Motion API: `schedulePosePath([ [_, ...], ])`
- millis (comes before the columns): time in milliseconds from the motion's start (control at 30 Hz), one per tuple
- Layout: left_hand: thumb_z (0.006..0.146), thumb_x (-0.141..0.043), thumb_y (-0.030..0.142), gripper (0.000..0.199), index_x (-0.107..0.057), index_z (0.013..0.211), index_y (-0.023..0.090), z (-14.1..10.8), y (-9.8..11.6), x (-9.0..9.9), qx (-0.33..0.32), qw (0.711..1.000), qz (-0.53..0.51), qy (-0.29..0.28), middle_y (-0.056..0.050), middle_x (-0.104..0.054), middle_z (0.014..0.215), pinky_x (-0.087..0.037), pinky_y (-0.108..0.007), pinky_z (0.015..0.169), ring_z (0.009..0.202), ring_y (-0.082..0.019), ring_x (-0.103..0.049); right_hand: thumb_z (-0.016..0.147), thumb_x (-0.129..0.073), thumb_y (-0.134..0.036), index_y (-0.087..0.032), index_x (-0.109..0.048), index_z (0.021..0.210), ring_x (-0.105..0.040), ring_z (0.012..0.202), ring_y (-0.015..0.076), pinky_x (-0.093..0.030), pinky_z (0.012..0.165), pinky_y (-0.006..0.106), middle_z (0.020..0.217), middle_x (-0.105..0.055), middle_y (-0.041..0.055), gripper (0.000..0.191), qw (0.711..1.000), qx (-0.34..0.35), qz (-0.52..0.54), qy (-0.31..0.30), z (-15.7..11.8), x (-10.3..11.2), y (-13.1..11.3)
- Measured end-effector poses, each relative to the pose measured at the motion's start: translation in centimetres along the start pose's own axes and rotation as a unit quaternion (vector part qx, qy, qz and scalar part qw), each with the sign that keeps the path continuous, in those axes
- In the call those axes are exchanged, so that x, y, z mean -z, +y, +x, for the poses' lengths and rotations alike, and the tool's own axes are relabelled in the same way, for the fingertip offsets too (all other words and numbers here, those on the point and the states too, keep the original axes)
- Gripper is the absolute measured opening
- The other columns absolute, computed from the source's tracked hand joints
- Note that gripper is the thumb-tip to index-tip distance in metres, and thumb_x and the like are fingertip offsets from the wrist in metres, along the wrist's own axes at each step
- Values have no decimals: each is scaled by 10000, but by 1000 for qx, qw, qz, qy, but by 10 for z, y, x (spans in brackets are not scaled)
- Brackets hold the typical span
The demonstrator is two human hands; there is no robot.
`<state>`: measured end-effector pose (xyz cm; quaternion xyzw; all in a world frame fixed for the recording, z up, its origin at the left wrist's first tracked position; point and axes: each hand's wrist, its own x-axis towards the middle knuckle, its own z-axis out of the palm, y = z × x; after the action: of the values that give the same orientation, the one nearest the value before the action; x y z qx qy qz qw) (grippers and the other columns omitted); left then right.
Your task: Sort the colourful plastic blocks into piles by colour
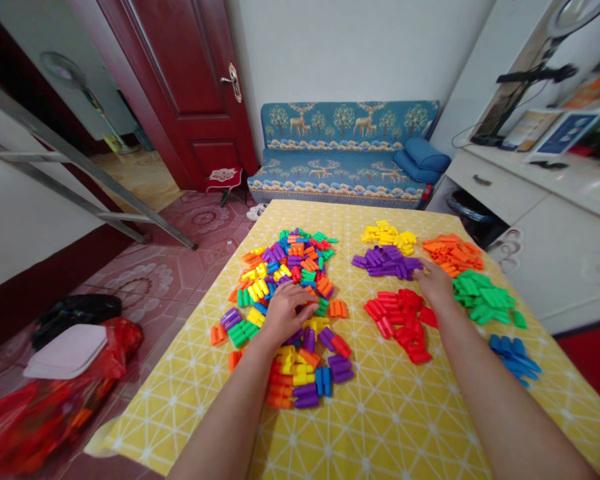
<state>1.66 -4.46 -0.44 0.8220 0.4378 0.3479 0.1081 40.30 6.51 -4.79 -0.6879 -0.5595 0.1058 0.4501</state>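
My left hand (289, 311) rests over a mixed pile of plastic toy building blocks (280, 257). Its fingers curve down, with the thumb apart from them; I see nothing held, though some fingertips are hidden. At the right end of a purple block pile (386, 261) is my right hand (436, 283), its fingers drawn together. Whether a block is between them I cannot make out. A red block pile (400, 320) lies just left of that wrist, and a green block pile (485, 298) is to its right.
A yellow block pile (387, 235), an orange one (455, 253) and a blue one (513, 357) also lie on the patterned tablecloth (380, 427). Beyond the table stands a blue sofa (330, 163). Plastic bags (45, 407) lie on the floor at left; a white cabinet (555, 247) stands at right.
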Motion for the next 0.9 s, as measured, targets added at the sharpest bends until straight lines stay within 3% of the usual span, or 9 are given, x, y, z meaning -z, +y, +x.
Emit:
schedulePosePath([
  [67,882,-590,325,153,-710,894,232,0,0,0,-2,1000,0,-3,-40,-728,877,-408,-390,924,851,-183,-641,716,-555,-237,-119,-684,1036,-577,1096,288,-420,1006,453,1059,-661,144,365,996,53,-75,15,-5,4,-9],
  [133,887,-581,329,163,-713,900,234,0,-1,-1,-2,1000,0,-3,-42,-727,872,-409,-392,920,844,-186,-640,728,-548,-258,-92,-675,1057,-541,1141,299,-398,1022,456,1128,-628,177,390,992,74,-95,45,-15,6,-25],
  [233,886,-580,340,173,-716,905,236,0,-2,-2,-3,1000,2,-5,-46,-727,868,-415,-391,903,842,-191,-636,767,-543,-311,-125,-672,1059,-618,957,253,-492,881,419,1101,-642,147,370,996,74,-25,35,-40,5,-58],
  [367,882,-582,333,168,-714,896,231,-1,-4,-4,-4,1000,5,-4,-45,-727,875,-416,-390,895,848,-194,-633,807,-556,-334,-189,-681,1014,-636,773,191,-521,700,325,931,-698,68,281,982,62,91,-156,-85,-7,-107],
  [467,878,-591,323,152,-713,910,238,-1,-3,-3,-1,1000,6,-3,-38,-726,880,-405,-395,916,852,-189,-634,774,-592,-218,-221,-689,1021,-622,852,189,-507,768,326,996,-691,50,266,946,149,55,-284,-115,-19,-134],
  [533,876,-596,320,145,-711,914,241,-1,-2,-2,1,1000,4,-4,-33,-725,882,-400,-395,925,854,-185,-635,732,-617,-140,-242,-691,1054,-585,975,209,-472,875,355,1080,-670,43,345,918,226,-10,-326,-129,-25,-146],
  [633,873,-604,310,131,-710,907,242,0,0,-1,4,1000,3,-4,-30,-725,880,-401,-394,924,855,-183,-636,719,-624,-87,-240,-691,1084,-521,1065,230,-428,946,368,1117,-652,45,401,900,272,-86,-330,-142,-31,-155],
  [900,877,-594,318,145,-711,890,233,1,3,0,6,1000,7,2,-39,-724,865,-410,-395,932,851,-188,-634,761,-650,-154,-215,-673,1109,-507,1030,238,-428,934,356,1068,-650,65,355,911,253,-103,-308,-155,-36,-153],
])
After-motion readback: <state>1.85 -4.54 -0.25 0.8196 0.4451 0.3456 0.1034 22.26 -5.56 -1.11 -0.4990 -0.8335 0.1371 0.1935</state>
